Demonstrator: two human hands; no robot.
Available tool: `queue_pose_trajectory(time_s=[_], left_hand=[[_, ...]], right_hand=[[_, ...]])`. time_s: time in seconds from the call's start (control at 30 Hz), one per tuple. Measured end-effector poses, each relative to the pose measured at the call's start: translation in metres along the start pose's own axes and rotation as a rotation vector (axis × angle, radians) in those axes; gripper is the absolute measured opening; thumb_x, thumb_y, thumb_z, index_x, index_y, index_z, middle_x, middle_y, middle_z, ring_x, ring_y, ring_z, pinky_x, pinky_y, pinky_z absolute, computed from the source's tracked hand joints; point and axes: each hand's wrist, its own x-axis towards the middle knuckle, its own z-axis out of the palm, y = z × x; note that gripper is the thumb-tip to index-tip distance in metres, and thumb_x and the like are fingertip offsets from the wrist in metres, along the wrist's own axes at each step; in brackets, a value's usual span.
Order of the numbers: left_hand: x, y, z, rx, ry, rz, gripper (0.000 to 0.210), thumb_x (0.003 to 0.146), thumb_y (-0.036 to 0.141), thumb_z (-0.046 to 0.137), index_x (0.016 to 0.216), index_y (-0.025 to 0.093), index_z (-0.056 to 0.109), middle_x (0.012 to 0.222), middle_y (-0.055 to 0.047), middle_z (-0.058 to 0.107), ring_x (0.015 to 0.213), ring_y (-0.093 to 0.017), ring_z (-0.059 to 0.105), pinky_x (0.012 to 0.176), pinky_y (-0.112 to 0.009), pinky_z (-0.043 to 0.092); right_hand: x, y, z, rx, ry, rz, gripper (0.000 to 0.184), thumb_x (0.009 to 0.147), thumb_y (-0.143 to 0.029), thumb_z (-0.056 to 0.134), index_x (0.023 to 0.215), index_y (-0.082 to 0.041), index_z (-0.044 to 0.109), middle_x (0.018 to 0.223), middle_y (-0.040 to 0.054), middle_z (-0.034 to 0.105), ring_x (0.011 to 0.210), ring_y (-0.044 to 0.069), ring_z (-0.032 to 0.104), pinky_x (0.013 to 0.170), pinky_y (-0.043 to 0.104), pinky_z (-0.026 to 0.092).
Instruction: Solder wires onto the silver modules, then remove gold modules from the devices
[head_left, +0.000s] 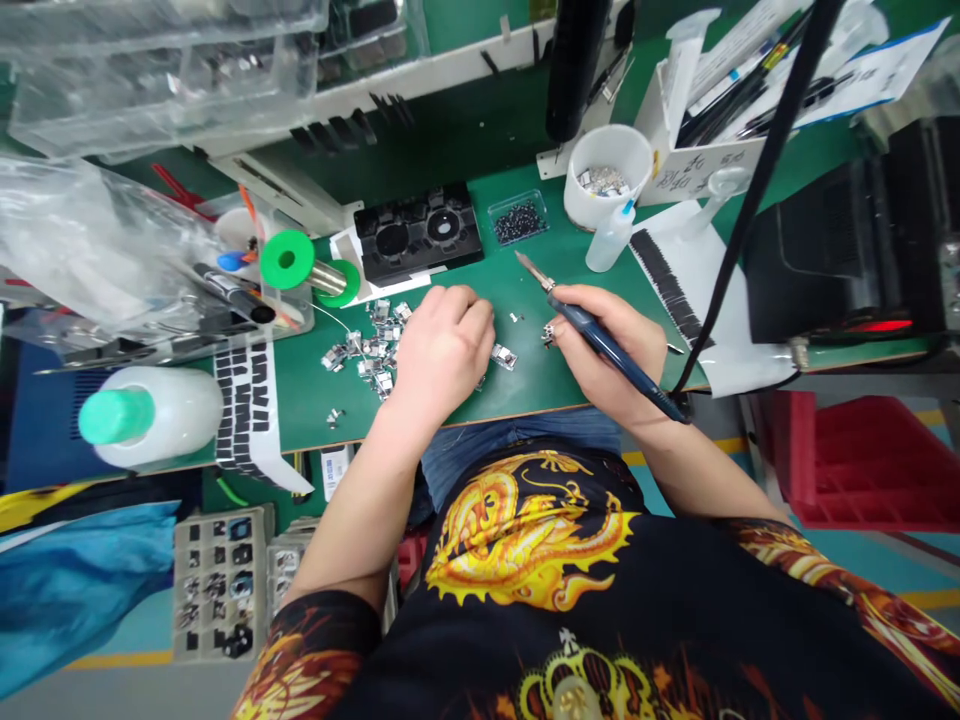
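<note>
My right hand (pixel 616 340) is closed around a dark blue soldering iron (pixel 600 345), its tip pointing up and left over the green mat. A small metal part (pixel 548 334) sticks out at the fingertips of the same hand. My left hand (pixel 444 345) rests on the mat with its fingers curled down; whatever they hold is hidden under them. Just right of it lies a small silver connector-like part (pixel 504 356). To its left is a loose pile of similar silver parts (pixel 379 345). A tiny metal bit (pixel 516 317) lies between the hands.
A green spool of solder wire (pixel 326 278) stands left of a black fixture (pixel 420 235). Behind the hands are a tray of tiny black parts (pixel 519 218), a white tub (pixel 607 175) and a squeeze bottle (pixel 610 238). A black cable (pixel 757 190) crosses at right; a green-capped bottle (pixel 176 415) sits front left.
</note>
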Motion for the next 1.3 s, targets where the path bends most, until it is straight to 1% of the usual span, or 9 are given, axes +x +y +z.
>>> queue_pose_trajectory(time_s=[0.13, 0.3, 0.43, 0.57, 0.67, 0.77, 1.1, 1.2, 1.3], left_hand=[[-0.003, 0.005, -0.006, 0.091, -0.138, 0.108, 0.024, 0.11, 0.019, 0.054, 0.102, 0.018, 0.076, 0.102, -0.013, 0.071, 0.091, -0.029, 0.059, 0.079, -0.043, 0.049], [-0.002, 0.002, -0.016, 0.036, -0.259, 0.076, 0.029, 0.11, 0.015, 0.049, 0.108, 0.016, 0.078, 0.11, -0.014, 0.073, 0.098, -0.03, 0.062, 0.087, -0.046, 0.055], [-0.002, -0.006, -0.02, -0.008, -0.139, 0.009, 0.025, 0.11, 0.017, 0.052, 0.11, 0.018, 0.077, 0.109, -0.013, 0.075, 0.1, -0.029, 0.066, 0.089, -0.046, 0.056], [-0.002, 0.01, -0.026, -0.21, 0.074, -0.086, 0.012, 0.109, 0.025, 0.065, 0.108, 0.02, 0.076, 0.104, -0.008, 0.076, 0.096, -0.023, 0.068, 0.09, -0.042, 0.057], [-0.002, 0.034, -0.028, -0.453, 0.062, -0.143, 0.014, 0.108, 0.029, 0.07, 0.119, 0.021, 0.074, 0.11, -0.005, 0.075, 0.092, -0.018, 0.068, 0.089, -0.037, 0.058], [0.0, 0.052, -0.023, -0.562, 0.024, -0.148, 0.018, 0.109, 0.031, 0.069, 0.123, 0.021, 0.073, 0.113, -0.006, 0.074, 0.094, -0.017, 0.068, 0.089, -0.035, 0.059], [0.006, 0.061, -0.007, -0.398, 0.2, -0.012, 0.007, 0.109, 0.018, 0.065, 0.109, 0.02, 0.071, 0.102, -0.006, 0.075, 0.097, -0.019, 0.068, 0.088, -0.037, 0.058], [0.008, 0.058, -0.015, -0.385, 0.222, 0.011, 0.006, 0.107, 0.016, 0.066, 0.106, 0.02, 0.071, 0.1, -0.005, 0.074, 0.095, -0.018, 0.068, 0.086, -0.036, 0.058], [0.026, 0.035, -0.04, -0.283, 0.294, 0.026, 0.006, 0.107, 0.018, 0.068, 0.105, 0.022, 0.073, 0.1, -0.005, 0.073, 0.096, -0.019, 0.067, 0.086, -0.037, 0.057]], right_hand=[[0.001, 0.0, 0.0, -0.02, 0.008, -0.02, 0.029, 0.101, -0.019, 0.073, 0.128, -0.029, 0.078, 0.126, 0.0008, 0.083, 0.112, 0.021, 0.081, 0.106, 0.035, 0.067], [-0.001, 0.002, 0.0, -0.057, 0.0, 0.002, 0.028, 0.102, -0.024, 0.071, 0.128, -0.029, 0.078, 0.126, 0.002, 0.083, 0.111, 0.022, 0.082, 0.106, 0.038, 0.068], [-0.002, 0.004, 0.001, -0.034, 0.004, -0.032, 0.029, 0.101, -0.022, 0.072, 0.129, -0.029, 0.078, 0.127, 0.002, 0.083, 0.111, 0.022, 0.082, 0.105, 0.038, 0.068], [0.0, 0.003, 0.001, -0.008, 0.002, -0.023, 0.031, 0.099, -0.018, 0.074, 0.128, -0.029, 0.078, 0.127, 0.0008, 0.083, 0.11, 0.021, 0.082, 0.106, 0.035, 0.067], [0.0, 0.0, 0.0, 0.0, -0.026, 0.006, 0.031, 0.099, -0.018, 0.074, 0.128, -0.028, 0.078, 0.128, 0.0007, 0.083, 0.11, 0.02, 0.082, 0.106, 0.034, 0.067], [0.0, -0.002, -0.002, 0.001, -0.049, -0.006, 0.03, 0.101, -0.019, 0.074, 0.129, -0.028, 0.077, 0.128, 0.001, 0.083, 0.11, 0.019, 0.082, 0.104, 0.032, 0.068], [-0.003, 0.004, -0.002, 0.001, -0.039, 0.016, 0.034, 0.101, -0.025, 0.076, 0.134, -0.031, 0.077, 0.126, 0.0015, 0.084, 0.107, 0.02, 0.084, 0.101, 0.033, 0.068], [-0.005, 0.004, -0.004, 0.083, -0.034, 0.07, 0.036, 0.102, -0.027, 0.074, 0.138, -0.032, 0.075, 0.12, 0.0009, 0.085, 0.101, 0.02, 0.085, 0.099, 0.034, 0.069], [-0.005, 0.003, -0.005, 0.119, -0.024, 0.133, 0.037, 0.103, -0.03, 0.074, 0.139, -0.033, 0.074, 0.116, 0.0004, 0.085, 0.098, 0.02, 0.085, 0.097, 0.036, 0.07]])
